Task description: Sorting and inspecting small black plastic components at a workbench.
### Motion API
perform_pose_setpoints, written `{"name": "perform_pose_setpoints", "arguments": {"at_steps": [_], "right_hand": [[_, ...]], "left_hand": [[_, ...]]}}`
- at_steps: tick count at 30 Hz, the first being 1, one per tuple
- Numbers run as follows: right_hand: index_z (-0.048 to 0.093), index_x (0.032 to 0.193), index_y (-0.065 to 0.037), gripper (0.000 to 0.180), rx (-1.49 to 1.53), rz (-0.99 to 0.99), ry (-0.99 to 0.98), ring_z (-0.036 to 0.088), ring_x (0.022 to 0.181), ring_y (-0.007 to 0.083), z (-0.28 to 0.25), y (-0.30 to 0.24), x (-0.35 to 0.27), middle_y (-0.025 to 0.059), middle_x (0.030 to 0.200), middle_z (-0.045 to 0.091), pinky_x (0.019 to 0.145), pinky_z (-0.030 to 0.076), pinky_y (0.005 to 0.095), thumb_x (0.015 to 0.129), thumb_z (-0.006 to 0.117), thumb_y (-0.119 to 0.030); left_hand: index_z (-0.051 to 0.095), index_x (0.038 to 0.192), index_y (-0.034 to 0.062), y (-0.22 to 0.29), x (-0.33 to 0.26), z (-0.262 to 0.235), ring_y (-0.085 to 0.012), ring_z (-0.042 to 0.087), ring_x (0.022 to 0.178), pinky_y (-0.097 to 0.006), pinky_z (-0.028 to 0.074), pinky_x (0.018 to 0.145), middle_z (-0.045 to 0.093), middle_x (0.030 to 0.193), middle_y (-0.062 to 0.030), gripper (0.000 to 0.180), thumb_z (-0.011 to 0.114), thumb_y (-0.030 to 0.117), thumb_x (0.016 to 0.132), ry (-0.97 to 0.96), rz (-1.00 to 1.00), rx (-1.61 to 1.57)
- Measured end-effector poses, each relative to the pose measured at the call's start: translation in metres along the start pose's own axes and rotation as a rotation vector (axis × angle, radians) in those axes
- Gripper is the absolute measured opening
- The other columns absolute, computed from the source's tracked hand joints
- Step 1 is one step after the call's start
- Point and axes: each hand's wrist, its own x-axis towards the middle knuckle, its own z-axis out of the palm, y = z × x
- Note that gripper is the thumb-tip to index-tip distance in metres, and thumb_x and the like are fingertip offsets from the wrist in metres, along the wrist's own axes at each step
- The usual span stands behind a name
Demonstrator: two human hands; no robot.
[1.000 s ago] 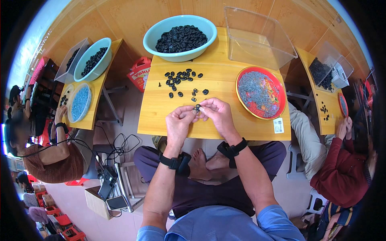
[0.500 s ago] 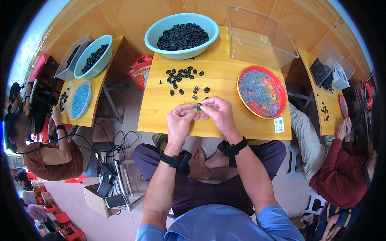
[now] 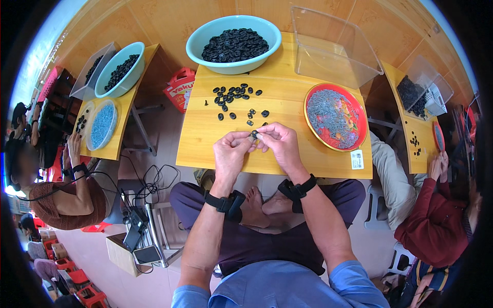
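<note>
Close to the table's front edge, my left hand (image 3: 231,150) and my right hand (image 3: 278,146) meet, thumbs and fingertips pinched on a small black oval plastic piece (image 3: 254,134). The fingers cover most of it. Just beyond my fingers lie a few loose black pieces (image 3: 250,122), and farther up the table is a scattered group of similar black oval pieces (image 3: 231,95). To the right of my right hand sits a round red tray (image 3: 361,110) with a yellow rim, holding many thin grey metal pieces (image 3: 328,113) that look like pins or screws.
A light-blue basin (image 3: 191,43) heaped with black pieces stands at the table's back, beside a clear plastic bin (image 3: 334,59). At side tables, one person (image 3: 67,197) works on the left and another (image 3: 434,205) on the right. Cables (image 3: 149,177) hang at left.
Both hands keep their pinch on the black piece, with barely any movement. The view has shifted slightly. At the left table, the other person's hand has moved up toward the loose black pieces.
</note>
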Motion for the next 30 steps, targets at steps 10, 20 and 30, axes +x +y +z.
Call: {"name": "perform_pose_setpoints", "arguments": {"at_steps": [10,20,30], "right_hand": [[0.066,0.098,0.003,0.01,-0.06,0.055,-0.057,0.062,0.067,0.0074,0.001,-0.006,-0.002,0.0056,0.08,0.068,0.059,0.048,0.0213,0.09,0.061,-0.001],[0.058,0.1,0.001,0.019,-0.086,0.074,-0.074,0.061,0.069,0.0069,0.002,-0.006,0.006,0.0058,0.084,0.067,0.06,0.049,0.0223,0.084,0.069,0.001],[0.059,0.097,0.0,0.012,-0.233,0.052,-0.07,0.063,0.08,0.0084,0.01,-0.004,-0.008,0.0042,0.087,0.067,0.071,0.052,0.0254,0.087,0.065,0.001]], "left_hand": [[0.065,0.107,-0.0051,0.008,-0.005,-0.008,-0.0099,0.066,0.072,-0.023,0.054,0.069,0.072,0.082,-0.0076,0.023,0.072,0.002,0.087,-0.151,0.109,0.259],[0.068,0.107,0.0056,0.016,0.007,-0.016,-0.0139,0.061,0.068,-0.028,0.053,0.066,0.064,0.079,-0.0049,0.036,0.083,0.014,0.075,-0.258,0.38,0.83],[0.064,0.094,0.0035,0.006,-0.002,-0.024,-0.0338,0.064,0.08,-0.042,0.053,0.07,0.064,0.085,-0.0148,0.019,0.075,0.012,0.08,-0.24,0.624,0.889]]}}
